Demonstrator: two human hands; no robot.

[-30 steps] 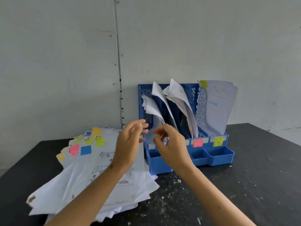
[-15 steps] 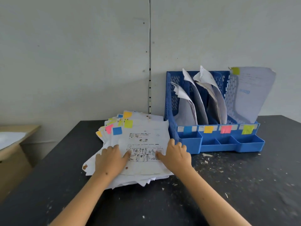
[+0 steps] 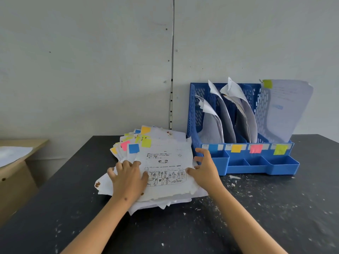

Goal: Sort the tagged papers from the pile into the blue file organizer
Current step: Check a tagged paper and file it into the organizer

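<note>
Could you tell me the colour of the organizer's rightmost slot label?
Yellow-green label, clearest in the head view.

Single head-worn view, looking forward and down, near the black table (image 3: 275,208)

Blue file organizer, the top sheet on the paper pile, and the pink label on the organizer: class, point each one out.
Blue file organizer (image 3: 194,114): head view, on its perforated left wall.
Top sheet (image 3: 165,156): head view, on its printed middle.
Pink label (image 3: 256,148): head view, on the label's centre.
</note>
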